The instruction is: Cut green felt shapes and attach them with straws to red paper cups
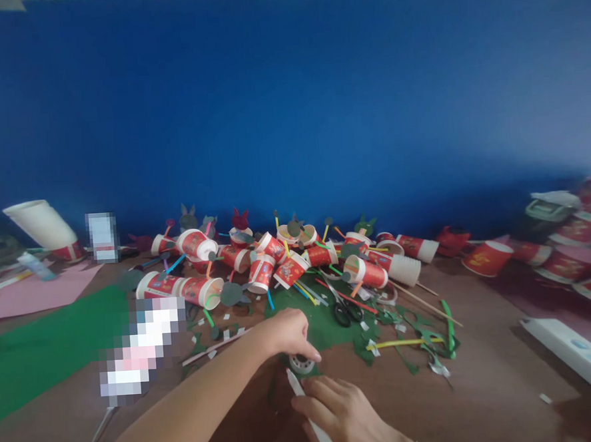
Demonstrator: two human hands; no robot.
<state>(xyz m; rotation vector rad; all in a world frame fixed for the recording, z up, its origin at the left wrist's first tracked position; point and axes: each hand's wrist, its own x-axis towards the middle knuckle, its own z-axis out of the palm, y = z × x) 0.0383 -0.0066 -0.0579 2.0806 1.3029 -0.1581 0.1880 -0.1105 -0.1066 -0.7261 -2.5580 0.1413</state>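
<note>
Behind everything, beyond the white ring (pixel 303 369), you face a blue wall (pixel 289 115). The ring lies on the brown table (pixel 495 382) in front of you, with a green sheet (pixel 57 342) well to its left. The heap of red paper cups (pixel 261 274) spreads beyond the ring, and a white power strip (pixel 579 360) sits well to its right.

Your right hand (pixel 344 408), just on the near side of the ring, has its fingers curled around a white pen. Your left hand (pixel 291 331), just beyond the ring, is bent over, with one digit reaching down to the rim; blur and the angle leave me unable to tell whether it pinches or only presses.

Black-handled scissors (pixel 341 303) lie beyond the ring and to its right. The pen (pixel 295 385) slants up from your side, its upper end just left of the ring; whether that end touches anything is unclear.

I'd expect the pen to be light, stiff and smooth, best gripped low on the barrel near its working end. The ring looks light and rigid, likely to skid, so bear down on its rim with your fingertips.
</note>
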